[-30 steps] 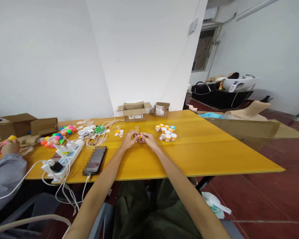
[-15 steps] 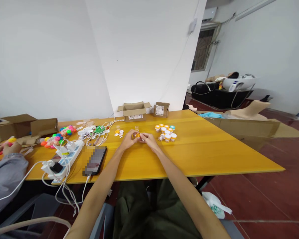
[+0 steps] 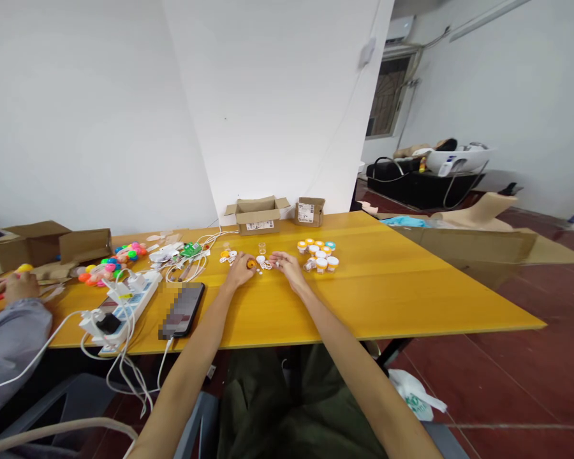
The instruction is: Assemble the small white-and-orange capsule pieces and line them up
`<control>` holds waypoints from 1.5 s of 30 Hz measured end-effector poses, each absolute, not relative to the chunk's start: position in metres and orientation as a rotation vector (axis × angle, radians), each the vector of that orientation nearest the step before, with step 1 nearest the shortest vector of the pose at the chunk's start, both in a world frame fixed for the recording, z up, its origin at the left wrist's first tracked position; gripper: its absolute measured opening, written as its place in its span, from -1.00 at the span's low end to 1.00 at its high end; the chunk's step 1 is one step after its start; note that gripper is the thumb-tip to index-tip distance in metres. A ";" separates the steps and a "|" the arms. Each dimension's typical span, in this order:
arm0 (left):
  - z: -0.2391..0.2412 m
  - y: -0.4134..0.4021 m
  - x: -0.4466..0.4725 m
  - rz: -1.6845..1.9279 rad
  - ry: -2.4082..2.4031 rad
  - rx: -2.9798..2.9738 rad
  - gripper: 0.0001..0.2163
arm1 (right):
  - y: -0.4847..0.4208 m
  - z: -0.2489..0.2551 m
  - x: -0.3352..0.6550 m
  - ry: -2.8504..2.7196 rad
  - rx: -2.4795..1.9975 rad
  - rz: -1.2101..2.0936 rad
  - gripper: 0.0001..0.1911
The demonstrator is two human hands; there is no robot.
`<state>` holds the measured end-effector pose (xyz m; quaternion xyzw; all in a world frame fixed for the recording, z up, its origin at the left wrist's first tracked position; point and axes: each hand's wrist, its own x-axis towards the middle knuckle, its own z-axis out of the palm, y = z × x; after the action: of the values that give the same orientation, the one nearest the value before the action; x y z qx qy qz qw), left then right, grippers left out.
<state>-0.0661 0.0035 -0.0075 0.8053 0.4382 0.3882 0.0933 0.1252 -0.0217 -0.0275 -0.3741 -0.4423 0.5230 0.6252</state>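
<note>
My left hand (image 3: 240, 270) is closed around a small round orange piece (image 3: 251, 263), which looks like a cap seen from its hollow side. Small white pieces (image 3: 266, 264), some ring-shaped, lie on the table between my hands. My right hand (image 3: 289, 266) hovers at their right edge, its fingertips pinched on a tiny white piece too small to name. Just beyond my hands stands a clear little cup (image 3: 262, 248). To the right is a cluster of small jars (image 3: 321, 254) with white, orange and blue lids. More orange and white parts (image 3: 228, 255) lie beyond my left hand.
Two cardboard boxes (image 3: 258, 217) stand by the wall. On the left are a phone (image 3: 184, 309), a power strip (image 3: 143, 296) with tangled cables, a green circuit board (image 3: 190, 249) and colourful balls (image 3: 100, 271). Another person's hand (image 3: 23, 288) works at the far left.
My hands have moved apart from their earlier meeting point. The orange piece stays in my left hand. White pieces now show on the table between them.
</note>
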 end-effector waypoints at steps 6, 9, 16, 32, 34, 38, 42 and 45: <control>-0.010 0.005 -0.066 1.134 1.259 2.399 -0.85 | -0.020 -0.031 0.126 -1.041 -0.840 1.195 -0.75; -0.008 0.002 -0.063 1.137 1.258 2.404 -0.86 | -0.021 -0.032 0.125 -1.058 -0.835 1.180 -0.77; 0.001 -0.012 -0.052 1.233 1.176 2.503 -0.88 | -0.024 -0.029 0.124 -1.013 -0.833 1.211 -0.78; 0.000 -0.019 -0.035 1.157 0.921 2.699 -0.88 | -0.032 -0.024 0.120 -1.050 -0.821 1.270 -0.76; 0.000 -0.019 -0.035 1.165 0.917 2.678 -0.86 | -0.033 -0.023 0.120 -1.027 -0.809 1.286 -0.76; 0.000 -0.020 -0.035 1.207 0.913 2.600 -0.86 | -0.035 -0.021 0.118 -1.005 -0.797 1.301 -0.75; 0.000 -0.020 -0.034 1.217 0.901 2.519 -0.87 | -0.036 -0.021 0.118 -1.006 -0.794 1.295 -0.78; -0.001 -0.019 -0.034 1.214 0.893 2.476 -0.88 | -0.035 -0.021 0.118 -1.015 -0.799 1.280 -0.80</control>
<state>-0.0337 -0.0188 -0.0006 0.8480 0.3058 0.4156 0.1213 0.1179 -0.0350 -0.0213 -0.3469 -0.4406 0.5552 0.6143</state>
